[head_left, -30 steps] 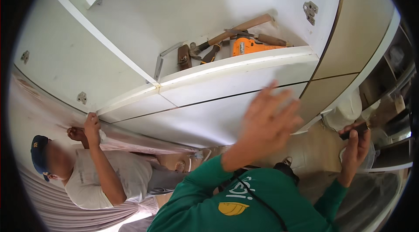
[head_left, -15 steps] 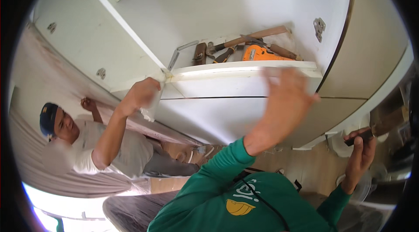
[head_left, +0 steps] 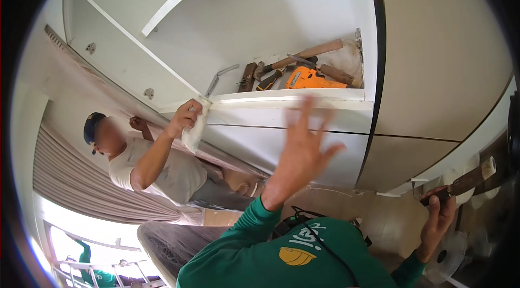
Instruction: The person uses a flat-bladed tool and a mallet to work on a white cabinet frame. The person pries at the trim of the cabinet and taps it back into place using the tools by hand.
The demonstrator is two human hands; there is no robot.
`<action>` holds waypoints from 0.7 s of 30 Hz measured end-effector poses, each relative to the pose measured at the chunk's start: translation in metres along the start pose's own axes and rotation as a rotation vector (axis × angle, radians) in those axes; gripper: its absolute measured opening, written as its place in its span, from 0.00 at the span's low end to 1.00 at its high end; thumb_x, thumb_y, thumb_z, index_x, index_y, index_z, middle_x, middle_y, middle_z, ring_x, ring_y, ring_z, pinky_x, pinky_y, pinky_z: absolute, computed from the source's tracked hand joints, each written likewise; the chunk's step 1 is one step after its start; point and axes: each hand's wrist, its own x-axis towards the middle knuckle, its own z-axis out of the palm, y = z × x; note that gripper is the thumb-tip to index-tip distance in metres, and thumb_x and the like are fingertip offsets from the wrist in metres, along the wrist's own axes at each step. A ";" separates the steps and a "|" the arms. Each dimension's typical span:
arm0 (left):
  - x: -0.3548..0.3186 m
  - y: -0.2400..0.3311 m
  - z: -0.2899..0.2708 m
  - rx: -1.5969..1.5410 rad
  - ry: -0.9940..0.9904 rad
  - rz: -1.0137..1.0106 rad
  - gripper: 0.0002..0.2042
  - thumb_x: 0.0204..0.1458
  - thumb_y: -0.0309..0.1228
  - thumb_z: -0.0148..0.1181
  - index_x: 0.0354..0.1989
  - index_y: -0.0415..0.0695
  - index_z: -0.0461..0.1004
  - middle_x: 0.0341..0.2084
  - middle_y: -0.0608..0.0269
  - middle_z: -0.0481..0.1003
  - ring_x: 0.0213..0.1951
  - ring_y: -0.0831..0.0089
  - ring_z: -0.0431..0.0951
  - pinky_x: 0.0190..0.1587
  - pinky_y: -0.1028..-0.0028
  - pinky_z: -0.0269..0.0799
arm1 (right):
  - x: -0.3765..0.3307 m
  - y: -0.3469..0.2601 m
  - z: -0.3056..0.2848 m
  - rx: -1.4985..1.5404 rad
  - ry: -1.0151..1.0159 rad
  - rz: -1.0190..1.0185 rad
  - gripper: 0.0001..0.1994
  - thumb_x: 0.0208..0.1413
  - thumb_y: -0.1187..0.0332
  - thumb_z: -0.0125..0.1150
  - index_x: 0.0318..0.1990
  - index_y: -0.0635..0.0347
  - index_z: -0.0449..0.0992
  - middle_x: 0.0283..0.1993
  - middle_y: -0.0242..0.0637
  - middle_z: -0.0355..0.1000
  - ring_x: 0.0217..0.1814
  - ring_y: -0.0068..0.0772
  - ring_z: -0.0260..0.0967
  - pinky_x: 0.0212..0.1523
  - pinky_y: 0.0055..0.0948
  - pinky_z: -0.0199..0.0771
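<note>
My left hand (head_left: 303, 152) is raised in front of the cabinet shelf edge (head_left: 292, 99), fingers spread and blurred, with nothing visible in it. Off to the right, my right hand (head_left: 440, 216) is closed around a dark brown, bar-shaped object (head_left: 441, 196) whose kind I cannot make out. On the shelf beyond my left hand lie an orange power tool (head_left: 310, 78), a hammer (head_left: 306, 55), dark-handled pliers (head_left: 271, 79), a brown wooden block (head_left: 247, 77) and a wooden-handled tool (head_left: 336, 73).
A co-worker (head_left: 162, 163) stands at the left, one hand holding a whitish cloth-like bundle (head_left: 195, 133) against the shelf corner. A bent metal bracket (head_left: 219, 78) lies near it. Pale cabinet panels (head_left: 428, 71) rise on the right. Another person in green (head_left: 100, 274) appears by a ladder, lower left.
My left hand has moved left and lower in view, its fingers spreading. My right hand still grips the brown object. The view has shifted, showing more of the left side and the ladder.
</note>
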 end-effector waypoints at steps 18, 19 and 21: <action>0.048 -0.088 -0.026 -0.036 0.069 0.268 0.13 0.46 0.19 0.70 0.42 0.45 0.83 0.39 0.63 0.82 0.39 0.64 0.84 0.38 0.69 0.81 | 0.013 0.036 -0.001 0.123 -0.160 0.178 0.09 0.69 0.66 0.57 0.46 0.63 0.71 0.37 0.35 0.72 0.39 0.25 0.69 0.43 0.25 0.69; 0.049 -0.086 -0.025 0.000 0.072 0.298 0.14 0.45 0.19 0.70 0.42 0.45 0.83 0.38 0.63 0.82 0.38 0.64 0.84 0.37 0.69 0.81 | 0.015 0.035 -0.001 0.119 -0.171 0.195 0.09 0.69 0.66 0.57 0.45 0.63 0.72 0.37 0.35 0.72 0.40 0.25 0.69 0.45 0.25 0.70; 0.051 -0.083 -0.025 0.073 0.078 0.357 0.15 0.43 0.20 0.70 0.42 0.46 0.83 0.37 0.64 0.81 0.37 0.65 0.83 0.36 0.69 0.80 | 0.019 0.033 0.001 0.112 -0.192 0.181 0.09 0.69 0.66 0.57 0.45 0.64 0.72 0.37 0.35 0.72 0.40 0.25 0.69 0.44 0.25 0.70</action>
